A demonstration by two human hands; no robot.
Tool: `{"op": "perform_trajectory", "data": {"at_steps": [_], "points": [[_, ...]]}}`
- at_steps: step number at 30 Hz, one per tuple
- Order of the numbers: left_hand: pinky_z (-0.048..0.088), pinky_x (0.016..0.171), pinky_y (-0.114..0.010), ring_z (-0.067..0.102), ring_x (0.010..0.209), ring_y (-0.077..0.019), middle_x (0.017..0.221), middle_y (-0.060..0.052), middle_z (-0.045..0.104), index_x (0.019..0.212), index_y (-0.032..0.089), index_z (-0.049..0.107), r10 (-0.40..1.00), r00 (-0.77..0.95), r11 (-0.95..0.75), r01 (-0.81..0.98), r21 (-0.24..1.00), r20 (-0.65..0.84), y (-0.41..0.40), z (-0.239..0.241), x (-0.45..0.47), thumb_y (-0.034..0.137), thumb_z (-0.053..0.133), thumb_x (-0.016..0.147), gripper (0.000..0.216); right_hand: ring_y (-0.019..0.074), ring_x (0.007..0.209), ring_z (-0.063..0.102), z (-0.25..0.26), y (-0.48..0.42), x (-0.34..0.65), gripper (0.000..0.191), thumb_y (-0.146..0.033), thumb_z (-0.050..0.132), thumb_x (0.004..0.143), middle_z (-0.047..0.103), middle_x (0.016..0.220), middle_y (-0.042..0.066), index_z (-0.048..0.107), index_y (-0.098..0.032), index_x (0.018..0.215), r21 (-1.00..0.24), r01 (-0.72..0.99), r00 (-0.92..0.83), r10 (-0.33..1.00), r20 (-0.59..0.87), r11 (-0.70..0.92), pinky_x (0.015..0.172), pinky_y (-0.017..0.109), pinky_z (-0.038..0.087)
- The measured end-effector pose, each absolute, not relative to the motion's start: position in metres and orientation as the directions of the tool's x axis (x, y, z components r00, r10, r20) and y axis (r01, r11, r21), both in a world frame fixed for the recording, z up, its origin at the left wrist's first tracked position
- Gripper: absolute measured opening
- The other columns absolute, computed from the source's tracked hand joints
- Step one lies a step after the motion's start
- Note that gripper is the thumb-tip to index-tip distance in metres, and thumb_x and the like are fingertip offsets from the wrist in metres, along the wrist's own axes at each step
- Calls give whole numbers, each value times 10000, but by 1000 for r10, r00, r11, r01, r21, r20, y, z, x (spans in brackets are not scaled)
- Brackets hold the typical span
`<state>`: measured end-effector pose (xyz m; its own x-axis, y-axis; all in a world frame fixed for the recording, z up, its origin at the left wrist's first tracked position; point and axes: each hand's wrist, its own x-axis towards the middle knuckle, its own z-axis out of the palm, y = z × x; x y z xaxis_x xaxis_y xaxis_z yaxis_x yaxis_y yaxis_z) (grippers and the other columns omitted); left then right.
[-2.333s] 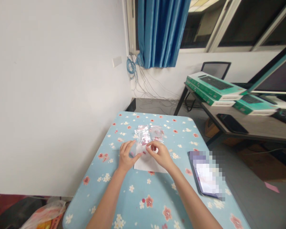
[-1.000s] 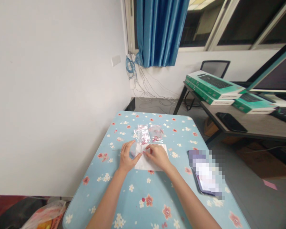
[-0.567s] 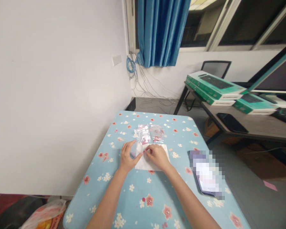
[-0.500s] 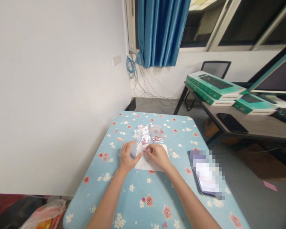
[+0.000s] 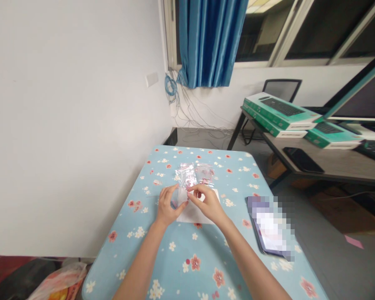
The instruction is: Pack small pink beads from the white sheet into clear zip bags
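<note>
My left hand (image 5: pixel 168 205) is closed around the side of a small clear plastic bag (image 5: pixel 182 196), thumb at the front and fingers behind. My right hand (image 5: pixel 208 204) meets the bag's right edge with its thumb and index finger close together. Something tiny and pinkish shows by those fingertips, too small to name. Both hands are above a white sheet of paper (image 5: pixel 190 216). Just beyond them lie clear zip bags (image 5: pixel 187 175) with pink-red bits inside, another zip bag (image 5: pixel 205 171) being on the right.
A flowered blue tablecloth (image 5: pixel 162 266) covers the table. Toward its right edge lies a phone (image 5: pixel 268 229) with a blurred screen. Keyboard boxes (image 5: pixel 278 112) and a dark phone (image 5: pixel 303 159) are on the desk at right. A white wall (image 5: pixel 65 125) borders the left side.
My right fingers have shifted slightly up along the bag's edge and look more raised. My left hand stays nearly still around the bag.
</note>
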<state>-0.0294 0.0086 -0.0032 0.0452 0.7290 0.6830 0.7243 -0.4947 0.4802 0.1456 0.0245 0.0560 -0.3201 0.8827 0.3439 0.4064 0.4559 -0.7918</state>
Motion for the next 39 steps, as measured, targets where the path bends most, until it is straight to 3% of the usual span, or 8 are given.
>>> {"op": "perform_trajectory", "data": {"at_steps": [13,20,30,39], "points": [[477,871,-398,584,985,-237,1085,-89,624,1234,199,460,713,59,-516,719,466,698,10,-7,-31,302,653,739,542,137,650,522,51,23,139,141,-297,555,852,590,682,-6,649,-200,896,-742,453,-360,863,355,494,681,259,401],[483,864,-401,589,970,-237,1044,-88,630,1231,194,468,717,21,-489,727,482,697,10,-4,-30,369,661,749,548,140,636,528,47,28,145,190,-321,528,861,606,688,8,651,-183,903,-753,491,-273,898,345,438,658,257,405],[496,833,-385,594,937,-226,1013,-91,623,1241,190,455,712,-6,-486,717,499,702,10,-3,-31,382,634,775,535,190,823,559,15,33,142,183,-271,564,847,648,821,40,672,-193,972,-475,797,-355,926,129,372,751,285,348],[488,847,-388,587,949,-227,1020,-92,619,1245,189,447,733,-5,-475,713,516,681,10,-4,-31,371,642,771,544,196,842,547,12,32,140,156,-267,554,862,651,851,47,679,-209,932,-424,821,-372,922,109,382,737,284,324]]}}
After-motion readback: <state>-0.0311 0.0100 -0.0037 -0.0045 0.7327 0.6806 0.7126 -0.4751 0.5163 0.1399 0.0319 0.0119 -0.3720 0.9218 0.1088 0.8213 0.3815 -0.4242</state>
